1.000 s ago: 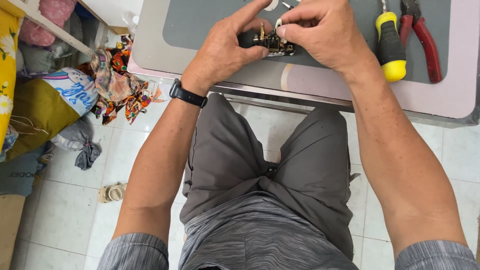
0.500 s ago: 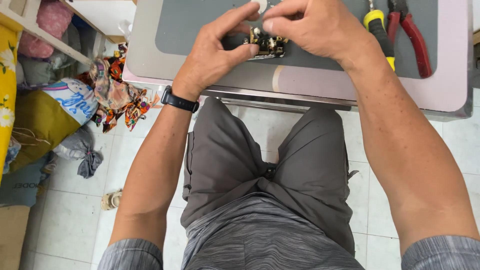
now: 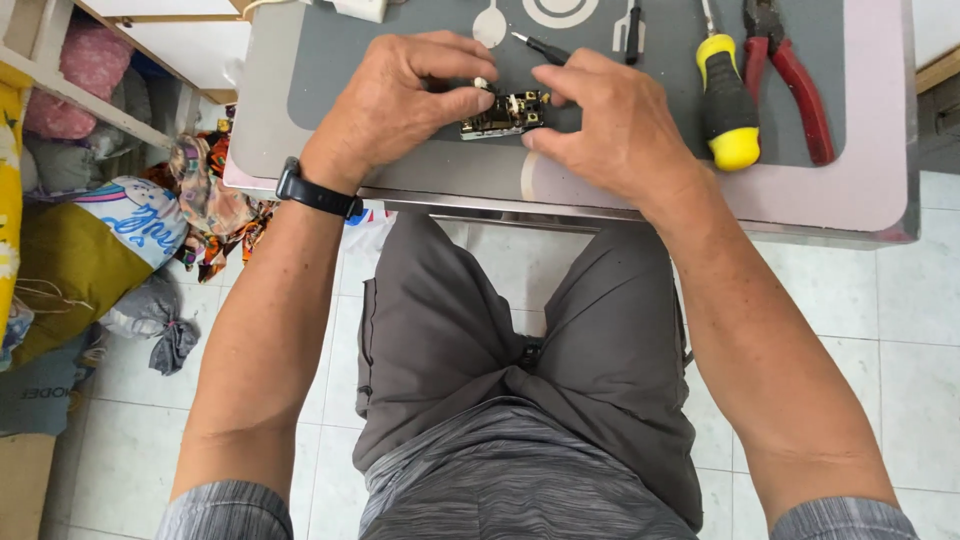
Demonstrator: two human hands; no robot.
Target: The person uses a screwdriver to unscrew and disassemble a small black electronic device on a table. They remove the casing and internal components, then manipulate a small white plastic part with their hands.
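At the left edge of the frame, bags and bundles of cloth lie on the tiled floor. My left hand, with a black watch on the wrist, curls its fingers around the left end of a small electrical part, dark with brass-coloured metal bits, held just above the grey mat in the upper middle of the frame. My right hand pinches the part's right end between thumb and fingers. A thin dark tool lies just beyond my knuckles. Further right on the mat lie a yellow-and-black screwdriver and red-handled pliers, side by side.
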